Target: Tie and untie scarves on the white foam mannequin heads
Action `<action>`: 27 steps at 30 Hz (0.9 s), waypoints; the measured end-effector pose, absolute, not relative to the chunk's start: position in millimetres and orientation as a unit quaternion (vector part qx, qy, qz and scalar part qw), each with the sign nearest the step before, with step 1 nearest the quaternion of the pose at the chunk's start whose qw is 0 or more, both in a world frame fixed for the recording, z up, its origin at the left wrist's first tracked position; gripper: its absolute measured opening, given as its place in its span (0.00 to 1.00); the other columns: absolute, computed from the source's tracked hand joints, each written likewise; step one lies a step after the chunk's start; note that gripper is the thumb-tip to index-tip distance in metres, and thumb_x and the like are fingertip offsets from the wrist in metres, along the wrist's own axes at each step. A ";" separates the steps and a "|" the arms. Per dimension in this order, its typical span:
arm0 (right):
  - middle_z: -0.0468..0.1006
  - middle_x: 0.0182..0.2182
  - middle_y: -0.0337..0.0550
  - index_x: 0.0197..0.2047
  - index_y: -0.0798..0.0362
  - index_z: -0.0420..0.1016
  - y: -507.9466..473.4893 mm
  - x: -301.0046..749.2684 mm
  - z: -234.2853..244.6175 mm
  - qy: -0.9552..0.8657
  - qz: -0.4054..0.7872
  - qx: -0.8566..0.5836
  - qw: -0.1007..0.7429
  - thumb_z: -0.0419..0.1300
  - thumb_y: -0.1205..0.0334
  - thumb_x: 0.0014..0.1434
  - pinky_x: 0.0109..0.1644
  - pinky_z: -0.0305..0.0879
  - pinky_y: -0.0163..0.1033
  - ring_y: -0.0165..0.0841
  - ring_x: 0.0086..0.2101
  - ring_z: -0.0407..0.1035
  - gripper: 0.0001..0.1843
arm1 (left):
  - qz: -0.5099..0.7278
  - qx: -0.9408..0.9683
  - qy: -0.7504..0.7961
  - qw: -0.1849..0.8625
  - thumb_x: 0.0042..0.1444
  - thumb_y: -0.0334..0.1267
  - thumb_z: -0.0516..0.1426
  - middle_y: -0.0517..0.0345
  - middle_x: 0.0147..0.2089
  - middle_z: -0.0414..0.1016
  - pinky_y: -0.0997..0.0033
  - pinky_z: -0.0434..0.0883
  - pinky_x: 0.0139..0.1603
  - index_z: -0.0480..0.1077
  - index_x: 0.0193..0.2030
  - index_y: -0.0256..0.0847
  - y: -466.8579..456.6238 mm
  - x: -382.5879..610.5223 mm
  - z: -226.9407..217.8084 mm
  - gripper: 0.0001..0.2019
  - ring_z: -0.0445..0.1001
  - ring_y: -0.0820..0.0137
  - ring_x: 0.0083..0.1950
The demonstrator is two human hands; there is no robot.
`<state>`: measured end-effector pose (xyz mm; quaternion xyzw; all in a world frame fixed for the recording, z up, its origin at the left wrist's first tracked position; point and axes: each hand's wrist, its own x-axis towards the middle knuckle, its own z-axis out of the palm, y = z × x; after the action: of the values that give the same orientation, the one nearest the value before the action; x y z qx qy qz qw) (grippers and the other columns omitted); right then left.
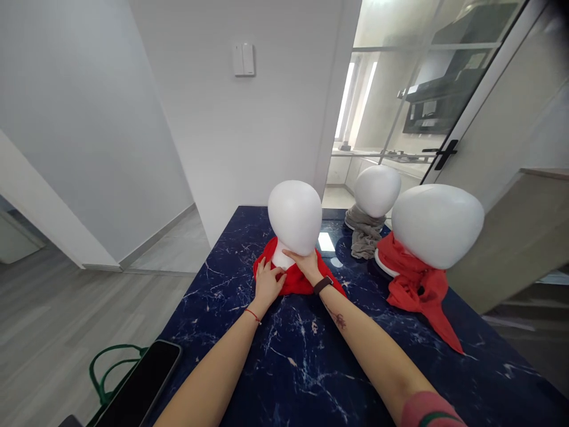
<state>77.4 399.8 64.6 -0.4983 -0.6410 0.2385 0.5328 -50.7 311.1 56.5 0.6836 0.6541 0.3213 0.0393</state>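
Right now both hands are busy at the white foam head (295, 216) in the middle of the dark blue counter (302, 356). A red scarf (297, 280) sits bunched around its neck, low at the base. The left hand (268, 286) lies on the cloth at the left side, fingers bent down and pressing it. The right hand (306, 265) reaches to the front of the neck, fingers pinching the red cloth there. It looks only partly wrapped, with no knot that I can see. Off to the right, a nearer head (438, 224) already wears a tied red scarf (415, 283), and a far head (377, 190) wears a grey scarf (364, 234). A dark phone (142, 382) lies at the near left edge.
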 end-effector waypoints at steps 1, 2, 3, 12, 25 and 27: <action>0.76 0.43 0.54 0.49 0.59 0.67 399.0 79.5 67.8 -0.613 0.271 -0.497 0.552 0.67 0.45 0.39 0.47 0.67 0.45 0.40 0.44 0.69 0.38 | 0.332 0.686 0.646 0.043 0.54 0.38 0.57 0.49 0.59 0.64 0.45 0.54 0.63 0.77 0.39 0.46 311.1 -50.1 55.9 0.09 0.48 0.52 0.68; 0.77 0.42 0.54 0.48 0.60 0.69 398.5 82.2 72.4 -0.584 0.305 -0.489 0.572 0.68 0.46 0.36 0.47 0.68 0.44 0.40 0.43 0.70 0.38 | 0.345 0.688 0.636 0.046 0.54 0.37 0.57 0.50 0.61 0.62 0.44 0.53 0.64 0.77 0.38 0.45 311.1 -49.2 55.7 0.08 0.46 0.52 0.68; 0.78 0.41 0.53 0.46 0.60 0.70 398.2 85.1 78.1 -0.556 0.340 -0.476 0.590 0.69 0.47 0.34 0.47 0.68 0.44 0.40 0.42 0.70 0.37 | 0.360 0.690 0.626 0.047 0.54 0.37 0.57 0.50 0.63 0.59 0.44 0.53 0.64 0.77 0.36 0.44 311.3 -48.0 55.7 0.08 0.43 0.52 0.69; 0.78 0.41 0.48 0.41 0.57 0.73 390.9 108.1 140.9 -0.458 0.445 -0.360 0.680 0.72 0.58 0.30 0.54 0.64 0.44 0.38 0.44 0.70 0.31 | 0.455 0.695 0.553 0.056 0.60 0.42 0.51 0.50 0.70 0.45 0.51 0.49 0.67 0.72 0.34 0.39 304.0 -35.2 74.0 0.12 0.40 0.58 0.71; 0.75 0.46 0.42 0.47 0.53 0.71 370.4 149.4 203.7 -0.410 0.494 -0.311 0.701 0.67 0.55 0.43 0.53 0.67 0.43 0.37 0.47 0.69 0.27 | 0.540 0.558 0.590 0.222 0.51 0.31 0.52 0.51 0.41 0.77 0.65 0.67 0.49 0.71 0.29 0.38 307.8 -39.0 63.3 0.07 0.73 0.64 0.46; 0.74 0.48 0.44 0.48 0.54 0.70 370.4 158.6 207.3 -0.425 0.429 -0.337 0.722 0.68 0.56 0.42 0.57 0.63 0.46 0.37 0.49 0.67 0.29 | 0.563 0.530 0.597 0.214 0.53 0.33 0.50 0.56 0.32 0.75 0.70 0.67 0.40 0.70 0.29 0.38 307.2 -39.7 64.8 0.08 0.72 0.68 0.35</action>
<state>158.6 370.4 207.3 -0.3368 -0.4253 0.4289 0.7223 -39.7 307.2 64.8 0.5302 0.5972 0.5626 0.2137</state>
